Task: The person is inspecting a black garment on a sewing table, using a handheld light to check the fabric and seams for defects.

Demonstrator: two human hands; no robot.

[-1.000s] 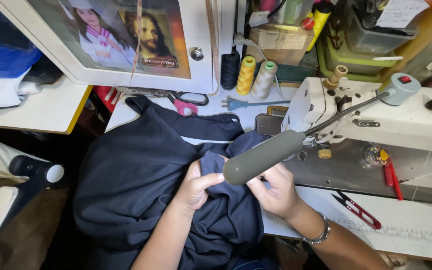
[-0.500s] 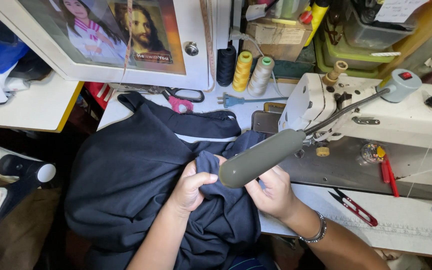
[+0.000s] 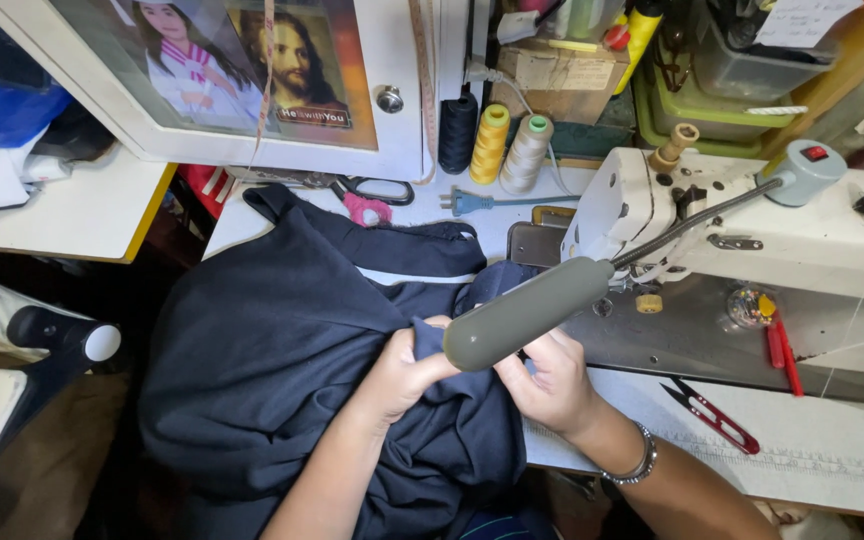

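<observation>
A crowded sewing table (image 3: 832,450) fills the view, with a white sewing machine (image 3: 772,240) to the right and a framed picture (image 3: 252,70) leaning at the back. Since a second ago the view has drawn in a little and the dark garment (image 3: 282,340) has been gathered closer: both hands have bunched its edge more tightly under the grey lamp head (image 3: 527,312), so the cloth now sits pinched between them rather than spread.

The left hand (image 3: 407,370) is curled shut, its fingers (image 3: 432,335) folded over a ridge of the garment. The right hand (image 3: 552,385) grips the same fold from the other side; its fingers (image 3: 542,350) are bent in and partly hidden by the lamp head, so how tightly they close cannot be told exactly.

Beyond the fingers stand three thread cones (image 3: 492,140) and scissors (image 3: 372,190). To the right of the right hand's fingers lie red snips (image 3: 717,415).
</observation>
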